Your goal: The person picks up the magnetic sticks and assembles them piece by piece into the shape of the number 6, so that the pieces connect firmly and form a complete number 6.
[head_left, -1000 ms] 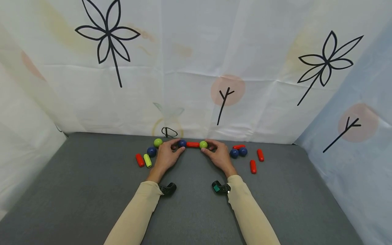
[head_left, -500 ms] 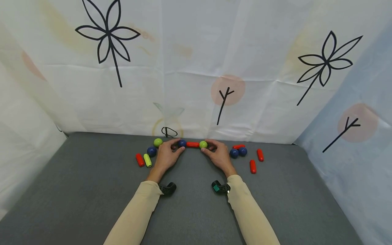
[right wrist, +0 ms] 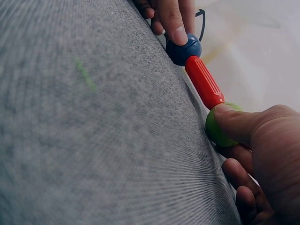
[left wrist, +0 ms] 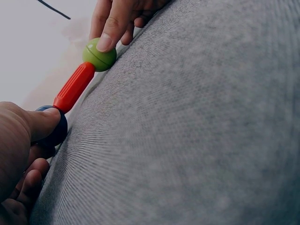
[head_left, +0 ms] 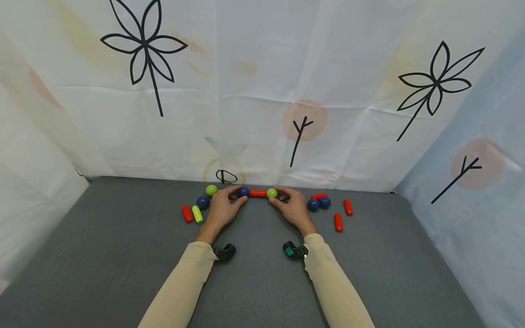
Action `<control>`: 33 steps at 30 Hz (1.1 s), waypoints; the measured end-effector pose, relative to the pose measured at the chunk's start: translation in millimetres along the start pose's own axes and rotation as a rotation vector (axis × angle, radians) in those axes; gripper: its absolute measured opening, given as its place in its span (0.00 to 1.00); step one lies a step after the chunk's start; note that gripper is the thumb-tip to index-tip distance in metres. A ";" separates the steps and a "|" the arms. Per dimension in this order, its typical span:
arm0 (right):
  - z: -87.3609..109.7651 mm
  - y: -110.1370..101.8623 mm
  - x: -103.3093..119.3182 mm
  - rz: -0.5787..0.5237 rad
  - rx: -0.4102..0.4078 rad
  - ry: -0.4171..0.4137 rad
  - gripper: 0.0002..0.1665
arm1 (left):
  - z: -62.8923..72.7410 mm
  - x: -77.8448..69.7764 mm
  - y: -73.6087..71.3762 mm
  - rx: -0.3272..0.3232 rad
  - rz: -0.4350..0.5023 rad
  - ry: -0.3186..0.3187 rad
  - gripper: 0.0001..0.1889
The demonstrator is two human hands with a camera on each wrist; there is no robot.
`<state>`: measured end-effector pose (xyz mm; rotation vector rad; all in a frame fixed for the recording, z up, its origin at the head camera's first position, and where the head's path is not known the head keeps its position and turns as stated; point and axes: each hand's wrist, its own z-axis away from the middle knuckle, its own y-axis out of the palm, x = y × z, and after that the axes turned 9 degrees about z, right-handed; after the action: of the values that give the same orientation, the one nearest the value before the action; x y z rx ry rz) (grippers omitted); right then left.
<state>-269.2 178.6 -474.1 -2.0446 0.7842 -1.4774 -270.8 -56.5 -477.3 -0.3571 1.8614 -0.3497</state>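
A red grooved rod [head_left: 258,193] joins a blue ball [head_left: 244,192] on its left to a green ball [head_left: 272,193] on its right, lying level near the table's back edge. My left hand [head_left: 223,207] pinches the blue ball, its thumb [left wrist: 44,121] on the near side. With thumb and fingers, my right hand [head_left: 293,209] pinches the green ball. In the right wrist view the red rod [right wrist: 204,82] meets both balls end to end. The far sides of the balls are hidden behind the fingers.
Left of the left hand lie a green ball [head_left: 211,190], a blue ball [head_left: 203,202], a red rod [head_left: 187,214] and a yellow-green rod [head_left: 198,214]. Right of the right hand are blue balls [head_left: 313,205] and red rods [head_left: 338,222]. A printed cloth [head_left: 254,91] hangs behind the grey table [head_left: 262,282].
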 end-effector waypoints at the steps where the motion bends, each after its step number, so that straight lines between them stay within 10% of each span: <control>1: 0.1 -0.1 0.1 0.000 0.000 0.000 0.25 | 0.1 -0.1 -0.2 0.000 0.000 -0.001 0.22; 20: 1.3 -0.9 -0.6 0.000 0.015 0.012 0.25 | 1.9 -19.3 -12.3 0.039 0.004 0.035 0.25; 33: 0.9 0.1 -0.3 0.003 0.003 0.022 0.24 | 19.4 -14.8 -101.5 0.001 0.026 0.021 0.27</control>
<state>-268.4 178.8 -474.6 -2.0271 0.7931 -1.5002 -240.7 -143.9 -428.8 -0.3297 1.8849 -0.3374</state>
